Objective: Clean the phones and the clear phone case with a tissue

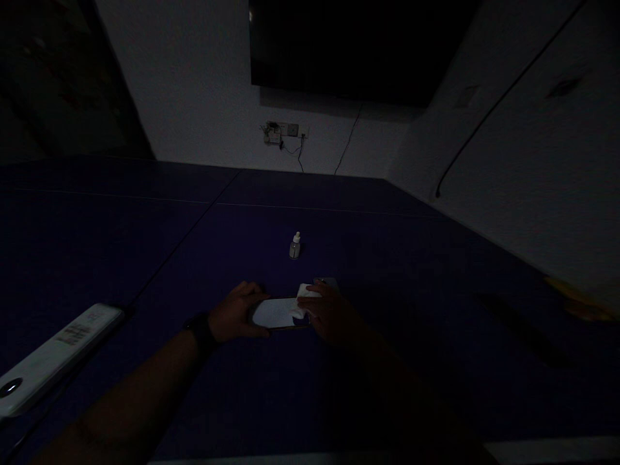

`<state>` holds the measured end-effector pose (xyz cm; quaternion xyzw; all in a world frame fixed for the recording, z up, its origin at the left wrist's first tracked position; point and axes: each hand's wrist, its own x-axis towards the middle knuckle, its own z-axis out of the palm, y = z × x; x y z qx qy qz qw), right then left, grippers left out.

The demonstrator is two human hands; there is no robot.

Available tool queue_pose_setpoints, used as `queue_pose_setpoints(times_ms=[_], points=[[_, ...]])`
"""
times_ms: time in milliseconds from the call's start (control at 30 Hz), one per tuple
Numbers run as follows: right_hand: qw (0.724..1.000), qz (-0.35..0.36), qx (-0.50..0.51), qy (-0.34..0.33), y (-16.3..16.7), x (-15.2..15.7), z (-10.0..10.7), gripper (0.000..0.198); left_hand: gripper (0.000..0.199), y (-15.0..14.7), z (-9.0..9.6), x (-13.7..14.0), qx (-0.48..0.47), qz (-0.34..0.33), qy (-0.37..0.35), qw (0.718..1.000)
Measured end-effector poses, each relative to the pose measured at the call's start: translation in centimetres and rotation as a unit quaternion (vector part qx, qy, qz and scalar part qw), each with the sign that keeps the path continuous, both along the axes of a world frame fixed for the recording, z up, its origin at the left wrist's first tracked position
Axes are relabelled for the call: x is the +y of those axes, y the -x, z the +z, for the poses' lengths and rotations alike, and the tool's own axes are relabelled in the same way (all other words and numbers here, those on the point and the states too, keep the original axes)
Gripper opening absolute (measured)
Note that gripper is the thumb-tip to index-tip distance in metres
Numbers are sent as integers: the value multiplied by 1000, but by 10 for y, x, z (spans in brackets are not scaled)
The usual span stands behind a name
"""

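Note:
A smartphone [274, 314] lies on the dark blue table, its pale face up and its long side running left to right. My left hand [238, 312] grips its left end, with the thumb at the near edge and the fingers at the far edge. In my right hand [334, 314] is a crumpled white tissue [301, 302], pressed onto the phone's right part. That hand hides the phone's right end. Just behind my right fingers a small grey flat object [331, 282] shows in part. A small clear bottle [294, 248] with a white dropper top stands upright beyond the phone.
A long white power strip [62, 352] lies at the left, with a dark cable beside it. Wall sockets [285, 131] with plugs and cords sit under a large dark screen [349, 48]. A dark flat item [523, 329] and something yellow [578, 300] lie at the right.

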<state>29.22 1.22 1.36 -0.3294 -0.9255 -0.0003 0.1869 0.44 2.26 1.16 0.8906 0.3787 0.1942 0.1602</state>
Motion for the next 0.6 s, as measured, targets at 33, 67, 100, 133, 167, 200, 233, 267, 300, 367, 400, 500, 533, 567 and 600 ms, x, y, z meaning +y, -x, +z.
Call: queue_pose_setpoints(times_ms=[33, 67, 100, 133, 167, 200, 233, 267, 300, 367, 400, 500, 533, 567, 600], points=[[1000, -15, 2, -1, -1, 0, 0, 34, 74, 0, 0, 0, -1, -1, 0, 1000], [1000, -26, 3, -3, 0, -1, -1, 35, 74, 0, -1, 1, -2, 0, 0, 1000], [1000, -30, 3, -6, 2, -2, -2, 36, 74, 0, -1, 1, -2, 1, 0, 1000], [1000, -29, 2, -8, 4, -3, -2, 36, 74, 0, -1, 1, -2, 4, 0, 1000], [1000, -23, 0, -11, 7, -4, -3, 37, 75, -1, -1, 1, -2, 5, 0, 1000], [1000, -14, 0, -12, 10, -5, -4, 37, 75, -1, -1, 1, -1, 7, 0, 1000], [1000, -3, 0, -13, 12, -5, -5, 38, 74, -1, -1, 1, 0, 7, 0, 1000], [1000, 9, 0, -13, 13, -5, -5, 37, 73, -1, 0, 1, -1, 6, 0, 1000], [1000, 20, 2, -13, 13, -5, -6, 37, 73, -1, 0, 0, -2, 6, 1, 1000], [999, 34, 12, -12, 10, -3, -6, 35, 73, -1, 0, 0, -5, 7, 3, 1000], [999, 37, 18, -12, 9, -2, -6, 34, 73, -1, 0, 0, -6, 7, 4, 1000], [999, 21, 25, -15, 8, -2, -6, 35, 74, -1, 0, 0, -6, 5, 11, 1000], [1000, 10, 24, -16, 9, -2, -6, 36, 74, -1, 0, 0, -6, 5, 11, 1000], [1000, -1, 20, -17, 11, -4, -6, 36, 74, -1, -1, 0, -7, 5, 9, 1000], [1000, -11, 18, -17, 14, -5, -6, 35, 75, -1, -1, 0, -7, 6, 6, 1000]])
